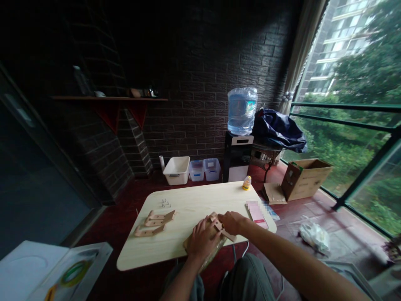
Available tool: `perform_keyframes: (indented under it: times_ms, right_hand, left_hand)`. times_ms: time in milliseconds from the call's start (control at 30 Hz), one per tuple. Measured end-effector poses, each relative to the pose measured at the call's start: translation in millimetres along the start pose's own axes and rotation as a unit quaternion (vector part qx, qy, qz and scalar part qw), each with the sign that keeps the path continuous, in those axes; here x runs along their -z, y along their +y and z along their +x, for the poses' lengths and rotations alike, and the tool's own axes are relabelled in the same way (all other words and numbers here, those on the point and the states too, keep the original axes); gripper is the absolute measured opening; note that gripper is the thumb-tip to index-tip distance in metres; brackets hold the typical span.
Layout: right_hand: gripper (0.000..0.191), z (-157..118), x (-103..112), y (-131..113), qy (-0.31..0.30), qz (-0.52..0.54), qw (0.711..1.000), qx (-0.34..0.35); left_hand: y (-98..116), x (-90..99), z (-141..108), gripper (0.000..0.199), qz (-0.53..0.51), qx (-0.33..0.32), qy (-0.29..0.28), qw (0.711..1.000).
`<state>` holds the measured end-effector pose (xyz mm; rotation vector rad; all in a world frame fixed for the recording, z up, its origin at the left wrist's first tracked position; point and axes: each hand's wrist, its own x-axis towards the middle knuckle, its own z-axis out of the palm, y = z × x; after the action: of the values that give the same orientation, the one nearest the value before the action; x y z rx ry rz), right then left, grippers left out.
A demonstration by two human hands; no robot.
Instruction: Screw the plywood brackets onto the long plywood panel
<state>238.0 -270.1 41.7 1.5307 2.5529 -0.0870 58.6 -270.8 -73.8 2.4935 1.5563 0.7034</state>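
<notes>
The left hand and right hand are bare and five-fingered, and the slim forearms are bare too, as far as they show. Grey-green trousers cover the legs, their plain cloth loosely creased; a faint line near one knee may be a seam, though the light is dim.

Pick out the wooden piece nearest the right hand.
The piece at the right hand; the other pieces lie apart, toward the table's left end.
</notes>
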Motion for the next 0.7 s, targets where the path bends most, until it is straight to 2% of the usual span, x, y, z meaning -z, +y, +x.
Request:
perform_keyframes:
  times_ms: [67,167,400,533,700]
  right_hand:
    - [0.029,-2.0,5.4,1.4,-0.021,-0.025,0.999,0.004]
    - [0.031,-4.8,7.0,1.0,-0.023,-0.030,0.999,0.000]
    - [0.036,-3.5,-7.2,-9.8,0.009,0.022,0.994,-0.105]
    - [0.038,-4.8,2.3,-6.4,-0.012,0.028,0.996,-0.079]
    - [0.029,-5.9,7.1,-1.1,-0.019,-0.023,1.000,0.001]
  left_hand:
    - [1.8,1.2,0.3,0.052,-0.001,0.005,-0.010,1.000]
    - [3.2,2.3,1.2,0.053,-0.001,0.007,-0.016,1.000]
    - [1.7,1.1,1.3,0.055,0.000,-0.004,-0.020,1.000]
    - [3.2,2.7,-0.2,0.053,0.005,-0.002,-0.023,1.000]
    - [3.2,0.0,-0.7,0.053,0.008,0.001,-0.025,1.000]
